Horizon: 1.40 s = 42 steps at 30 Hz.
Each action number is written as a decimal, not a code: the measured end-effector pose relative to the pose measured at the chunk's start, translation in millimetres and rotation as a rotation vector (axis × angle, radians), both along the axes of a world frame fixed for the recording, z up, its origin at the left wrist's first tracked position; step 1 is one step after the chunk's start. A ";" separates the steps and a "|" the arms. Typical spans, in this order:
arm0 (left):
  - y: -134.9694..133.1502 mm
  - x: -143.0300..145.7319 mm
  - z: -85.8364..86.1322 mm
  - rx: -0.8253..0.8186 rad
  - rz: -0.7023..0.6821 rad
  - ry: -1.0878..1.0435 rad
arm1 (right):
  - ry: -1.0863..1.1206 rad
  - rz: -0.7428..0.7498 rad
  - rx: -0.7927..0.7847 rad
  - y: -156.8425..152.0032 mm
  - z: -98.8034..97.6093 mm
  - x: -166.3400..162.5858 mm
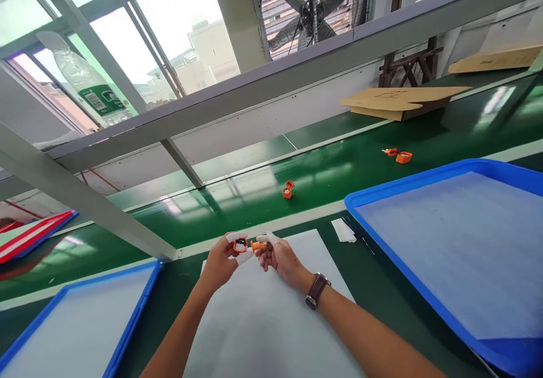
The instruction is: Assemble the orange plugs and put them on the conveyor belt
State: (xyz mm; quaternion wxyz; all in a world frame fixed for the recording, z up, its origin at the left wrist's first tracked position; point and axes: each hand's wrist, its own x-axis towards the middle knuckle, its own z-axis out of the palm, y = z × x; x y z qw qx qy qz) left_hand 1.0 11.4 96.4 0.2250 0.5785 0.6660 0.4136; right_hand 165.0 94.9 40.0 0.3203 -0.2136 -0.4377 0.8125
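Daylight pours through large framed windows [169, 10] at the upper left, beyond which a pale building [212, 50] shows. A beige column [240, 13] divides them from a big ventilation fan [313, 10] (its dark blades stand before horizontal slats). A long grey shelf beam [254, 87] slants across the view, joined at the left by a thick grey post [85, 194]. Behind and below the beam runs a whitish wall [271, 119]. A glossy green bench surface [237, 197] mirrors the light, and a pale strip [305, 216] separates it from the darker green worktop [173, 287].
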 end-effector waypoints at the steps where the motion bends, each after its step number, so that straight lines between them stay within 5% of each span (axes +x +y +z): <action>1: -12.3 3.5 0.6 0.019 0.016 0.073 | 0.011 0.026 -0.009 0.0 1.1 1.4; 4: -40.2 8.3 -7.7 0.022 0.097 0.163 | -0.010 0.096 0.099 -6.3 4.5 5.4; 10: -66.8 4.8 -39.7 -0.121 0.113 -0.339 | -0.154 -0.072 0.535 -29.2 0.9 4.6; 14: -72.8 -0.4 -40.2 -0.103 -0.006 -0.466 | -0.122 -0.153 0.965 -40.6 -5.3 5.7; 17: -75.2 -2.5 -35.4 -0.076 -0.065 -0.409 | -0.126 -0.183 1.074 -45.0 -7.9 7.4; 22: -76.5 4.8 -41.3 0.077 0.130 -0.148 | -0.179 -0.076 0.917 -49.5 -9.9 4.2; 25: -75.1 10.3 -46.6 0.113 0.191 -0.270 | -0.212 0.016 0.688 -49.8 -8.9 -0.2; 29: -72.2 12.2 -47.5 0.033 0.150 -0.474 | -0.280 -0.063 0.512 -46.6 -6.6 -3.6; 37: -72.2 15.0 -55.6 0.069 0.291 -0.367 | -0.241 -0.079 0.873 -50.7 -8.4 -1.5; 42: -75.9 11.8 -50.8 0.075 0.026 -0.229 | -0.333 -0.145 0.755 -44.8 -10.4 -1.0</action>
